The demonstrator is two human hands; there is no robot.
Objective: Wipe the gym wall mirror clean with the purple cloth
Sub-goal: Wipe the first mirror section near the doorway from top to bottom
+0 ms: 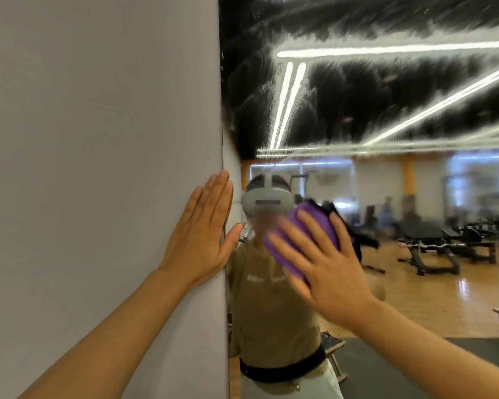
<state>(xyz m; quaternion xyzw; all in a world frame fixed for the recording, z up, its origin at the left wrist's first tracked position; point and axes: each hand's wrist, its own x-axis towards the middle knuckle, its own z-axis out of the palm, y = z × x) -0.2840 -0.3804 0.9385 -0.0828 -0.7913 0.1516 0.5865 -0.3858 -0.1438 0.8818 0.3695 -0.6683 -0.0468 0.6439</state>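
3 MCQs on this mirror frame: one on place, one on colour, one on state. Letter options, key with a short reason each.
1. Where does the left hand rest?
A. flat on the grey wall beside the mirror
B. on the cloth
C. hanging at the person's side

2. What colour is the cloth?
A. yellow
B. purple
C. white

3. What state is the mirror's upper part in?
A. cracked
B. covered with paper
C. smeared with streaks

Key: 1 A, palm lies against the wall at the mirror's edge. 2 B, purple shows between the fingers of the right hand. 3 C, feathery streaks blur the reflected ceiling lights.
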